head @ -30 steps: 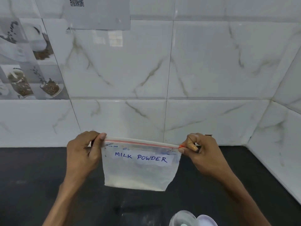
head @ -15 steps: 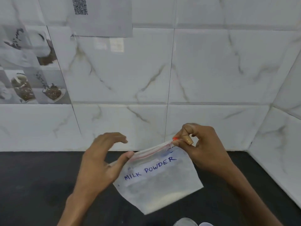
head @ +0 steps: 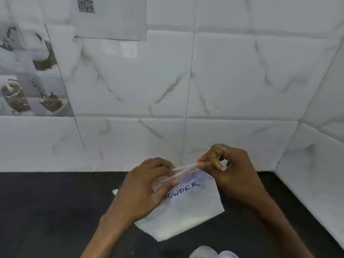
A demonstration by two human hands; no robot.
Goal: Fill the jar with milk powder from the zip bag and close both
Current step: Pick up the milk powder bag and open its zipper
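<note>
A clear zip bag (head: 188, 213) with white powder and a label reading "POWDER" hangs tilted above the black counter. My right hand (head: 232, 175) pinches the bag's upper right corner at the red zip strip. My left hand (head: 143, 187) pinches the zip strip near its middle, covering the left part of the label. At the bottom edge, the rim of the clear jar (head: 203, 252) shows, with a white lid (head: 229, 255) beside it on the right. Both are mostly cut off by the frame.
The black counter (head: 46, 211) runs along white marble-pattern wall tiles (head: 130, 90); a side wall (head: 325, 174) closes the right. A paper sheet with a printed code (head: 111, 17) hangs on the wall at upper left.
My left hand let go of the bag's left corner and moved right along the zip strip to its middle. The bag tilted, its right corner raised. The view shifted slightly down.
</note>
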